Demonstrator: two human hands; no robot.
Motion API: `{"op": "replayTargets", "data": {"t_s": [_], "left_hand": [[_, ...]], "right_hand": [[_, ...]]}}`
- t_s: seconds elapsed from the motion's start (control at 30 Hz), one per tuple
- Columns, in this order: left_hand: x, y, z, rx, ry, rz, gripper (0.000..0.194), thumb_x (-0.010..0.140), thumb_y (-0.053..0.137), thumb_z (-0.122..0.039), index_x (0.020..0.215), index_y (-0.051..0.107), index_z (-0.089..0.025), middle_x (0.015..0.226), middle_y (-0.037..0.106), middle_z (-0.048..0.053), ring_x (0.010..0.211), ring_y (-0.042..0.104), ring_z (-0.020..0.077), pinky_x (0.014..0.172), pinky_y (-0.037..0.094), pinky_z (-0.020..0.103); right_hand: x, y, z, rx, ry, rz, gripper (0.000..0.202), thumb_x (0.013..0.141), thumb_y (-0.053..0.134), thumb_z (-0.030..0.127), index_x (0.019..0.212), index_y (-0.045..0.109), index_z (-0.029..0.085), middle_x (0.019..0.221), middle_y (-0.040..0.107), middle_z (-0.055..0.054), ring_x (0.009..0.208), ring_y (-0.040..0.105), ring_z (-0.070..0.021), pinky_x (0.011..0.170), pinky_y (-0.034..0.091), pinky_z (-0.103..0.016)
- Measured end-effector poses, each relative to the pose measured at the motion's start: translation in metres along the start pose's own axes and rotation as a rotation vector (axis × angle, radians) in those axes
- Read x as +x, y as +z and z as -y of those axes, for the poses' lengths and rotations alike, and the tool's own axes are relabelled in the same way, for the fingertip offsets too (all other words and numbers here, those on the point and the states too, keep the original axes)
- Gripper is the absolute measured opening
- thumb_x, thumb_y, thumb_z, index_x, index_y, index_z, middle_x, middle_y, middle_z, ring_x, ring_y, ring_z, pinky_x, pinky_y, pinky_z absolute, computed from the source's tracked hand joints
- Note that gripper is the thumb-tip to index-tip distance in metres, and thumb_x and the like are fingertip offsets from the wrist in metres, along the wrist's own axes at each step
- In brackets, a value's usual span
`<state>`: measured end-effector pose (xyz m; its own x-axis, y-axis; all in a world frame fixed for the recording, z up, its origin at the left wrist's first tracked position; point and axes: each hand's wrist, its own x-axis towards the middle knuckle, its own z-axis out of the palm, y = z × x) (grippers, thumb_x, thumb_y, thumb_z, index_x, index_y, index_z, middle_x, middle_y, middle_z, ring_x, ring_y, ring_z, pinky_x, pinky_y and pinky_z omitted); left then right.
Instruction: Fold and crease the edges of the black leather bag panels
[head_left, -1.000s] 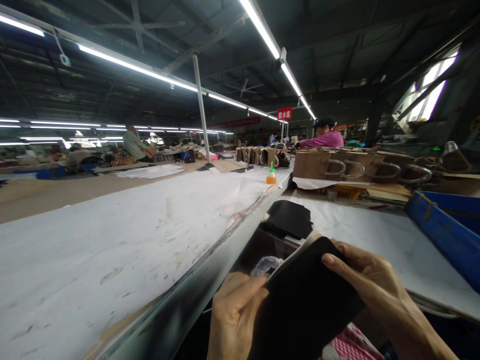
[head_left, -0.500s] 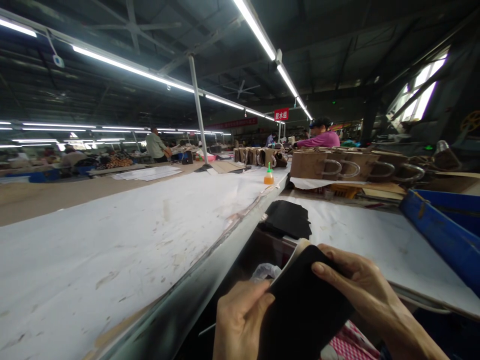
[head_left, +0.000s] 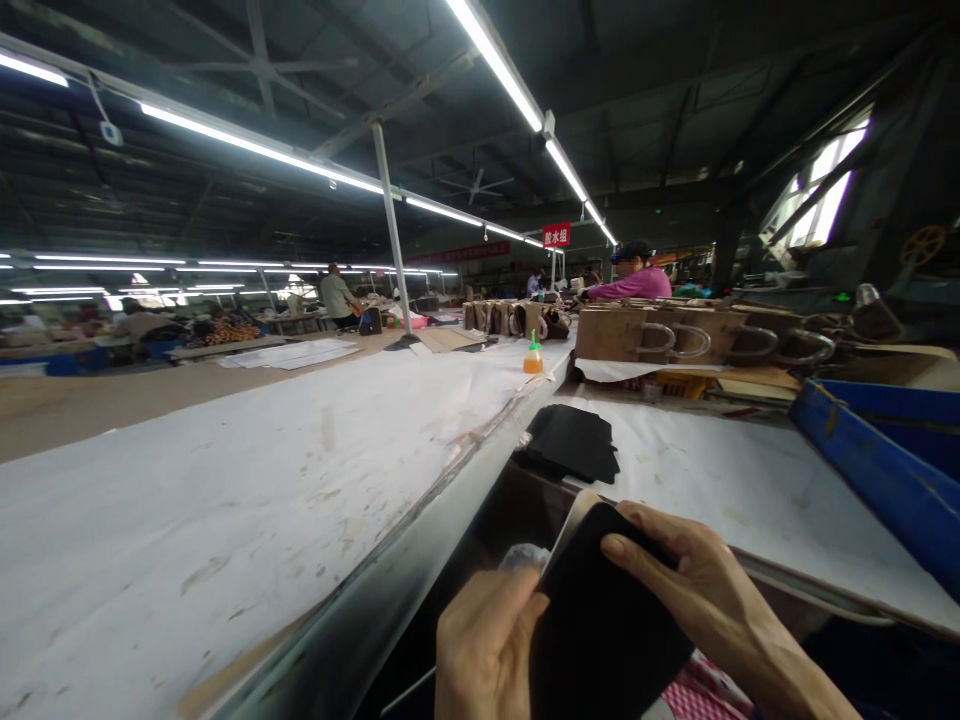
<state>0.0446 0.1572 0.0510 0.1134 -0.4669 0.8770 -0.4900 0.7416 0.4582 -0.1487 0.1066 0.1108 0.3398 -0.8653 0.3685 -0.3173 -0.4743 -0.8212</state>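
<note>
Between my hands is a flat black panel point(head_left: 607, 620) with rounded corners and a pale layer showing along its upper left edge. My left hand point(head_left: 487, 640) pinches that left edge, thumb on the black face. My right hand point(head_left: 675, 560) grips the top right corner, its thumb pressed on the front and the fingers behind. Just beyond the panel, a stack of black cut pieces point(head_left: 570, 442) lies on the lower table. The panel's back and the fingertips behind it are hidden.
A long white-covered table point(head_left: 247, 510) runs along the left, with a glue bottle point(head_left: 533, 360) near its edge. Brown bag bodies with clear handles point(head_left: 660, 335) stand in a row ahead. On the right is a blue bin point(head_left: 877, 450). A person in pink point(head_left: 637, 284) works farther back.
The view has shifted slightly. Both hands keep their grip on the panel, and my right hand with the panel's top corner sits a little lower and further left in view.
</note>
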Motion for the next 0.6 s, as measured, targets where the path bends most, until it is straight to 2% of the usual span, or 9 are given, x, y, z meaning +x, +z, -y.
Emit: {"op": "replayTargets", "data": {"t_s": [0.07, 0.23, 0.33, 0.43, 0.53, 0.6], "left_hand": [[-0.002, 0.002, -0.001, -0.037, -0.063, -0.013, 0.026, 0.094, 0.051, -0.007, 0.106, 0.068, -0.023, 0.078, 0.064, 0.000, 0.068, 0.061, 0.0099, 0.063, 0.046, 0.021], [-0.004, 0.009, 0.003, 0.046, 0.046, -0.044, 0.038, 0.091, 0.055, -0.005, 0.123, 0.064, -0.024, 0.088, 0.071, 0.002, 0.075, 0.065, 0.0123, 0.072, 0.051, 0.022], [-0.004, 0.011, 0.005, 0.108, 0.056, -0.088, 0.038, 0.090, 0.058, -0.004, 0.122, 0.064, -0.022, 0.088, 0.072, 0.002, 0.075, 0.066, 0.0112, 0.073, 0.051, 0.021], [-0.003, 0.008, 0.001, 0.078, -0.013, -0.135, 0.032, 0.090, 0.057, -0.004, 0.114, 0.068, -0.023, 0.086, 0.071, -0.001, 0.074, 0.065, 0.0088, 0.073, 0.051, 0.018], [-0.001, 0.004, -0.004, 0.014, -0.114, -0.118, 0.029, 0.091, 0.057, -0.008, 0.107, 0.072, -0.028, 0.082, 0.070, -0.004, 0.071, 0.064, 0.0078, 0.073, 0.051, 0.016], [0.000, 0.002, -0.006, -0.006, -0.114, -0.114, 0.028, 0.091, 0.058, -0.009, 0.104, 0.073, -0.029, 0.081, 0.070, -0.005, 0.069, 0.064, 0.0085, 0.071, 0.051, 0.016]], "right_hand": [[0.000, 0.001, 0.001, -0.023, -0.012, -0.010, 0.045, 0.091, 0.056, 0.059, 0.077, 0.063, 0.016, 0.074, 0.063, -0.004, 0.069, 0.058, -0.0177, 0.060, 0.048, -0.026], [-0.002, 0.010, 0.002, -0.099, -0.123, -0.102, 0.041, 0.094, 0.055, 0.053, 0.071, 0.059, 0.018, 0.067, 0.059, -0.002, 0.062, 0.052, -0.0151, 0.053, 0.042, -0.025], [-0.003, 0.016, 0.004, -0.129, -0.193, -0.131, 0.044, 0.096, 0.053, 0.050, 0.066, 0.053, 0.019, 0.063, 0.054, -0.001, 0.057, 0.048, -0.0131, 0.050, 0.039, -0.024], [-0.002, 0.019, 0.005, -0.054, -0.217, -0.084, 0.033, 0.095, 0.057, 0.045, 0.076, 0.061, 0.019, 0.073, 0.061, -0.002, 0.066, 0.057, -0.0146, 0.059, 0.047, -0.024], [-0.001, 0.019, 0.004, 0.071, -0.261, -0.112, 0.019, 0.093, 0.063, 0.039, 0.088, 0.066, 0.021, 0.086, 0.068, -0.002, 0.078, 0.064, -0.0157, 0.070, 0.051, -0.024], [-0.001, 0.019, 0.004, 0.121, -0.289, -0.157, 0.022, 0.093, 0.063, 0.038, 0.081, 0.064, 0.020, 0.086, 0.068, -0.003, 0.075, 0.063, -0.0144, 0.067, 0.050, -0.022]]}}
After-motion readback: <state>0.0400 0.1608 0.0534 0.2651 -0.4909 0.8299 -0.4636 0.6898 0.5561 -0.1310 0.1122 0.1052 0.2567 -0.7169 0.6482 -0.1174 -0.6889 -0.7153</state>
